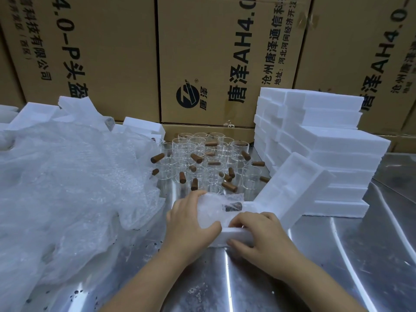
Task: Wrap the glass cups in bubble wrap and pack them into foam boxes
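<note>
A bubble-wrapped glass cup [219, 208] with a brown wooden handle showing lies in an open white foam box [234, 238] at the table's centre. My left hand [189, 224] presses on the wrapped cup from the left. My right hand [263, 235] grips the box's near wall, fingers curled over its edge. The box's lid half [290, 188] leans up to the right. Behind stand several bare glass cups [209, 163] with brown handles. A big heap of bubble wrap [72, 176] lies at the left.
A stack of white foam boxes [326, 149] rises at the right. More foam pieces [74, 109] sit behind the bubble wrap. Brown cardboard cartons [213, 52] form a wall at the back. The metal table [225, 289] is shiny in front.
</note>
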